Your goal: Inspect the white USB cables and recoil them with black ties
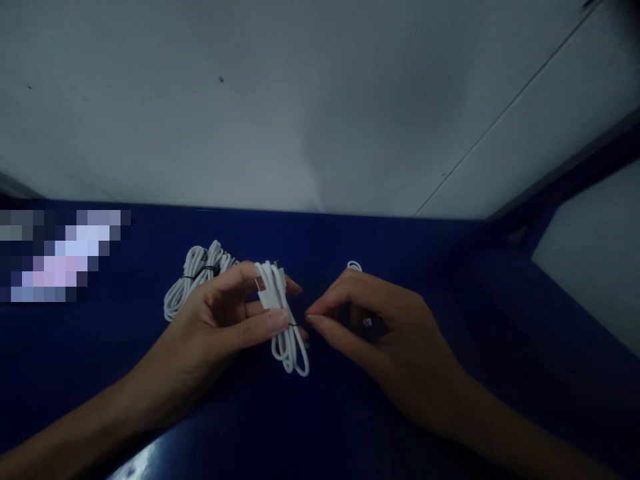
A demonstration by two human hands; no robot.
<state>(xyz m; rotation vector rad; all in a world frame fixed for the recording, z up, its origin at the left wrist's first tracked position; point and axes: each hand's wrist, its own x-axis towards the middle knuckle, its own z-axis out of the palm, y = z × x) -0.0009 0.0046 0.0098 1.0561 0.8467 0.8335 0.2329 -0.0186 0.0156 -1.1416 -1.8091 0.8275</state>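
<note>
Head view: the left hand (pixel 220 320) holds a coiled white cable bundle (pixel 280 313) above a dark blue table (pixel 450 373). Thumb below and fingers above are closed on the upper half of the bundle, where its plug ends seem to sit; the lower loops hang free beneath the thumb. A thin dark tie (pixel 295 325) crosses the bundle about its middle. The right hand (pixel 385 327) is just beside it, thumb and forefinger pinched together at the end of that tie; whether they have the tie firmly between them or only touch it I cannot tell, the light being poor. The other fingers of that hand are loosely curled.

Behind the left hand, lying on the table, is a second white cable bundle (pixel 193 277), also bound with a dark tie. A small white loop (pixel 354 266) shows just beyond the right hand's knuckles, and a white speck shows under its palm; what these belong to is unclear. A pale wall (pixel 300 100) rises behind the table, and a blurred patch sits at the far left.

The held bundle looks light and limp: soft cord that will sag and splay where it is not gripped, with a smooth jacket likely to slip through loose fingers. The firmest hold is across the bound middle or at the stiffer plug ends, not on the hanging loops. The tie looks thin and fiddly, needing a fingertip pinch
</note>
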